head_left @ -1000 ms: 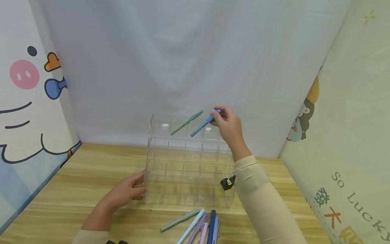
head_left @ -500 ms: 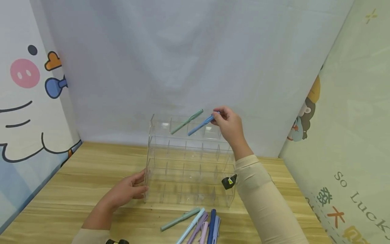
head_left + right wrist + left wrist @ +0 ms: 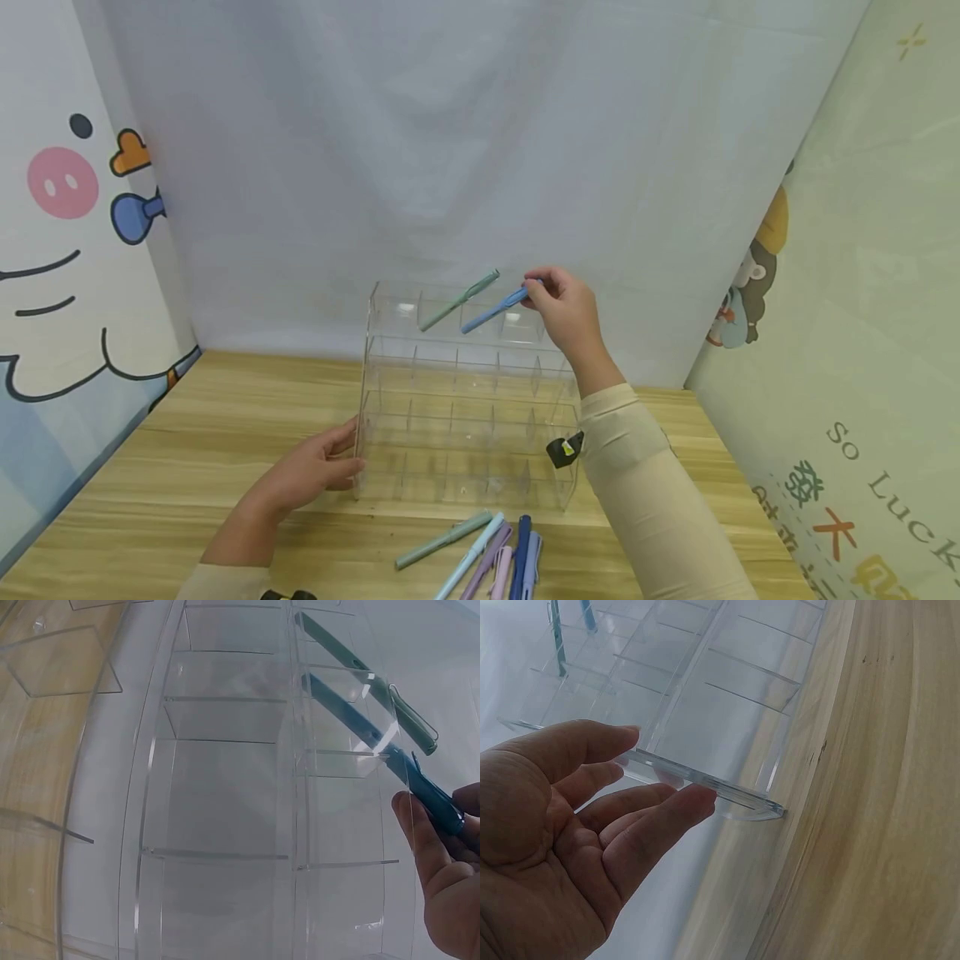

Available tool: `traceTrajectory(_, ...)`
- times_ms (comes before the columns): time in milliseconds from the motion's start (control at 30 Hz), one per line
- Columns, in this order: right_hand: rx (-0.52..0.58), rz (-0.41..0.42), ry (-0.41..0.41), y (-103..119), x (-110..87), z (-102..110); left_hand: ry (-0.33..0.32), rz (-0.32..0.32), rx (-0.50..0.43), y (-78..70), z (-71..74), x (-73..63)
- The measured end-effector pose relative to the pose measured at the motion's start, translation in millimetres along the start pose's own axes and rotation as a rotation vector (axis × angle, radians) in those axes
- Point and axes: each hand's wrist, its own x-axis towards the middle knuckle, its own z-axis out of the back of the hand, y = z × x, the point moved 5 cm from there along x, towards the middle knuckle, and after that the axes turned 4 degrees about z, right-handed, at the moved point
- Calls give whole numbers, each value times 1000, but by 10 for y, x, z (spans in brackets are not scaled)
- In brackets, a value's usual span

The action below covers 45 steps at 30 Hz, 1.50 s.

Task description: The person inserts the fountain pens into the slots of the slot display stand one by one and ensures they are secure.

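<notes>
A clear acrylic tiered rack with divided compartments stands on the table. At its left side, my left hand has its thumb and fingertips against the side panel, with the fingers loosely bent. My right hand pinches a blue pen by its capped end, above the rack's top tier. The blue pen slants down to the left, its lower end inside a top-tier compartment in the right wrist view. A green pen leans at a similar slant in the neighbouring compartment.
Several capped pens lie in front of the rack: a grey-green pen, a light blue pen, a purple pen, a pink pen, a navy pen and a periwinkle pen. A white curtain hangs behind.
The blue pen's lower end has shifted slightly left and its slant has become flatter, with my right hand dipping a little. My left hand stays at the rack's side.
</notes>
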Motion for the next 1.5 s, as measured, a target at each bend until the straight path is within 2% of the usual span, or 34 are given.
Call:
traceTrajectory(333, 23, 11, -3, 1, -21, 16, -1, 3, -12, 6, 10, 3)
traceTrajectory(533, 103, 74, -88, -2, -125, 238, -3, 5, -1, -3, 2, 1)
traceTrajectory(700, 142, 71, -148, -48, -343, 457, -10, 8, -2, -12, -8, 8)
traceTrajectory(933, 136, 39, -173, -229, -824, 600, -2, 16, -4, 9, -5, 9)
traceTrajectory(1067, 136, -15, -168, -329, -1089, 658, 5, 17, -3, 8, -3, 3)
traceTrajectory(1200, 94, -102, -128, -404, -1304, 711, 9, 20, -3, 12, -8, 2)
traceTrajectory(1500, -38, -317, 21, -570, -1644, 728, 7, 26, 0, 44, -13, 9)
